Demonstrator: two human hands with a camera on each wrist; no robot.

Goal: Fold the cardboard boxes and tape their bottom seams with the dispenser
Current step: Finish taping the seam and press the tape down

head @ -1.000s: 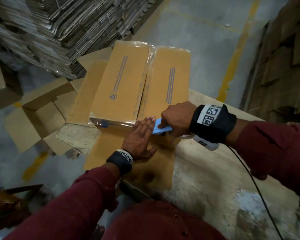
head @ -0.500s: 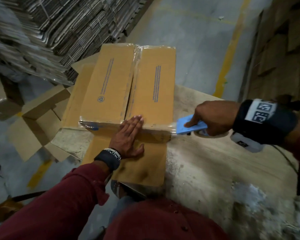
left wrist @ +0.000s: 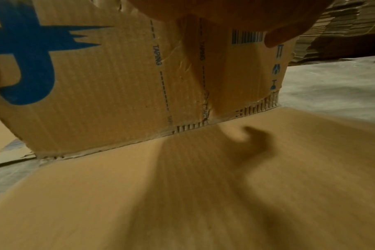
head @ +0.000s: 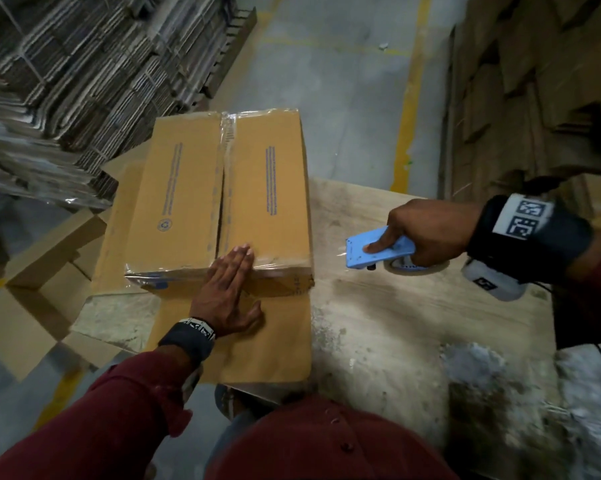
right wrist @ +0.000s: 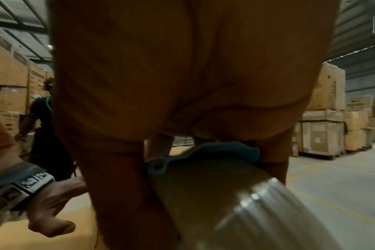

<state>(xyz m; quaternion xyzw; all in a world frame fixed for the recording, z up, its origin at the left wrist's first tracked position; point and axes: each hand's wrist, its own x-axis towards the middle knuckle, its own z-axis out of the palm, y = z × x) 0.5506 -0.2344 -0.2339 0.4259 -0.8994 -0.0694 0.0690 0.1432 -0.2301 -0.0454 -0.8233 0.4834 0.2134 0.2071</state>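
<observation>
Far left: stacked flat cartons [head: 67, 81], with open boxes [head: 32, 289] on the floor below, presumably waiting or already done. Centre-left: cardboard box [head: 223, 199] standing bottom-up on the surface [head: 413, 323], flaps closed, clear tape [head: 228, 140] running down the middle seam and a second strip across the near edge. Left hand [head: 228, 294] laid flat with straight fingers over that near edge, pressing the tape down, gripping nothing. Right of the box: blue dispenser [head: 378, 249] held clear above the surface, well apart from the cardboard, right hand [head: 430, 233] curled round its handle with the forefinger along the top. Judged from this, bottom seam of this box sealed; only smoothing and setting aside left, then further boxes. Against half a second ago: dispenser further right, no longer at the box corner, tape apparently cut; left hand unmoved.
</observation>
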